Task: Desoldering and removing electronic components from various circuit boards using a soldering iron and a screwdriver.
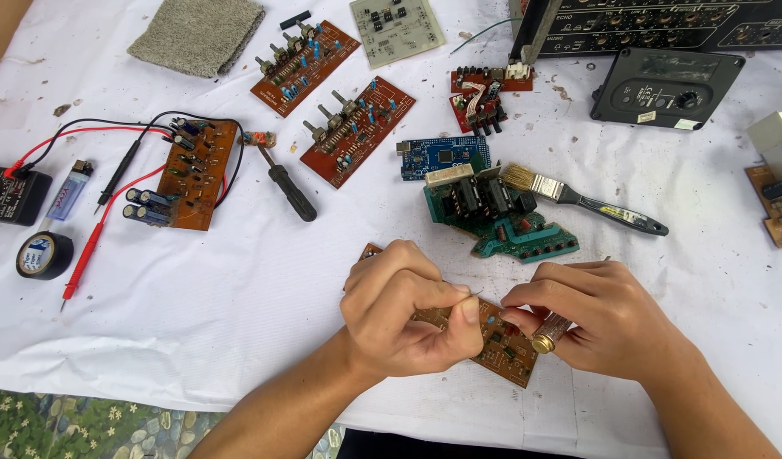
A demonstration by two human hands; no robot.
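Lower centre of the frame: our left hand (403,310) pinches a thin wire (467,291) between thumb and forefinger, over a brown circuit board (505,344) lying on the white cloth (238,297). Our right hand (590,314) has its fingers curled together round a small brass-tipped cylinder (548,333), touching the board's right edge. Work looks mid-way: board out and being handled, whether the wire is attached we cannot tell. Screwdriver (285,187) at centre left, brush (578,200) at centre right and tape roll (44,255) at the left edge lie untouched, well apart.
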